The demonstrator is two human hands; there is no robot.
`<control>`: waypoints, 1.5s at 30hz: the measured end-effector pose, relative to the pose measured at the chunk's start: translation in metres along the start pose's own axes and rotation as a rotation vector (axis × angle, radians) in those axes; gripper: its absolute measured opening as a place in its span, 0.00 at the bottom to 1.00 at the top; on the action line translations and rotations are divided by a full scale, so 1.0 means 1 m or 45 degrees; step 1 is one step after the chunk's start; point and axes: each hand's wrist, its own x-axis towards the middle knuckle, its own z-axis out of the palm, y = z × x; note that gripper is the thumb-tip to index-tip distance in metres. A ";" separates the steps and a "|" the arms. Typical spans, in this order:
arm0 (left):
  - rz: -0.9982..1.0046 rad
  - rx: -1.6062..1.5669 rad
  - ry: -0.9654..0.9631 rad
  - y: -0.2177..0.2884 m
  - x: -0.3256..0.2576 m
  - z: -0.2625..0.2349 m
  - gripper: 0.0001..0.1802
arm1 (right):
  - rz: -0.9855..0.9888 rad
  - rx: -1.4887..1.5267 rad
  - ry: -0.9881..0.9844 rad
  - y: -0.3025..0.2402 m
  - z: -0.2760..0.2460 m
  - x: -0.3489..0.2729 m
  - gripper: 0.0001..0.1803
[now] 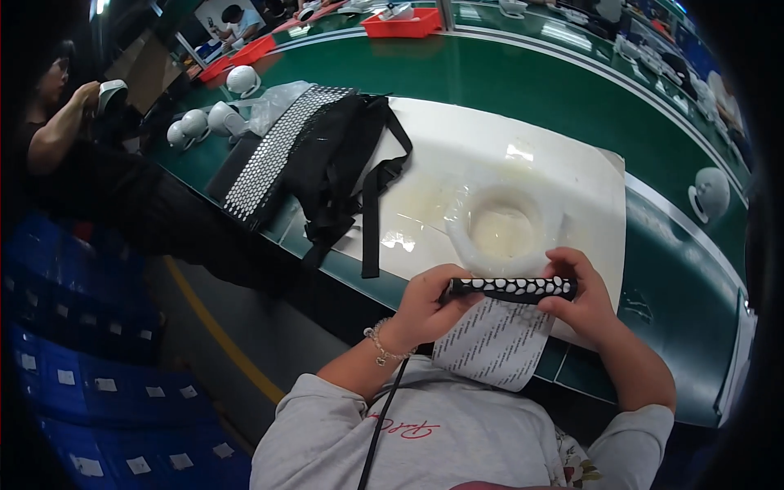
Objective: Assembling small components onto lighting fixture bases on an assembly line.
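Both my hands are closed on the ends of a short black bar with white rounded spots (514,286), held level in front of me. My left hand (431,306), with a bracelet at the wrist, grips its left end. My right hand (586,298) pinches its right end between thumb and fingers. Just beyond the bar, a thick roll of whitish, glossy tape (469,249) lies on a white board (588,175). A printed white backing strip (494,343) hangs below the bar, over the table's near edge. My fingers partly hide the bar's ends.
Left of the roll lie black straps with buckles (335,163) and a white-dotted black sheet (282,151). White rounded device housings (242,80) sit at the far left, another (710,194) at right. A co-worker (61,139) stands at left beside blue bins (98,359). Red trays (400,23) stand farther back.
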 end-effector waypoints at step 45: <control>-0.470 -0.280 0.304 -0.002 0.005 -0.002 0.09 | 0.287 0.541 -0.024 0.016 0.002 0.005 0.11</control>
